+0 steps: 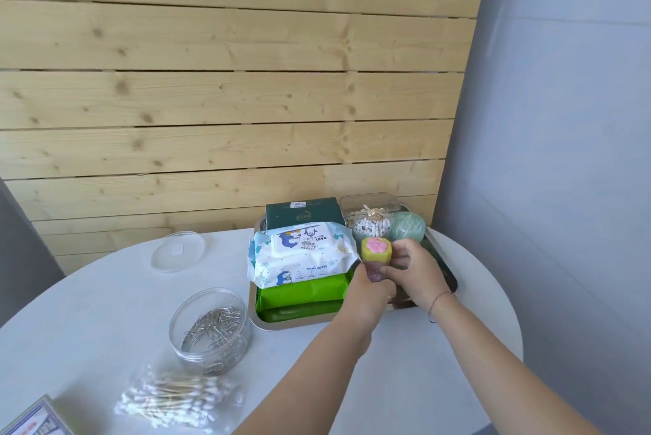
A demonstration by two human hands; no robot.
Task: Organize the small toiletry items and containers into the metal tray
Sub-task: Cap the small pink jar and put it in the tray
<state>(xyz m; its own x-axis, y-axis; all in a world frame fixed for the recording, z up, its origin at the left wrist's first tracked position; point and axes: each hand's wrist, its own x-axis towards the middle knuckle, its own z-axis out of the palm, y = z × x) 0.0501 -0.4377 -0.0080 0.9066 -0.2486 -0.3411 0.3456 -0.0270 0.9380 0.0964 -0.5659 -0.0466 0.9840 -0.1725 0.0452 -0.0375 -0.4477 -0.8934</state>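
Fingers (394, 270) of both hands are pinching a small jar (376, 251) with a yellow flower lid, the left hand (370, 290) and right hand (419, 272) holding it over the metal tray (257, 321) on the table (105, 293). Nearer, bagged swabs (172, 399) and a clip jar (209, 329) are sitting outside the tray; farther back, wipes (303, 251) are lying inside it.
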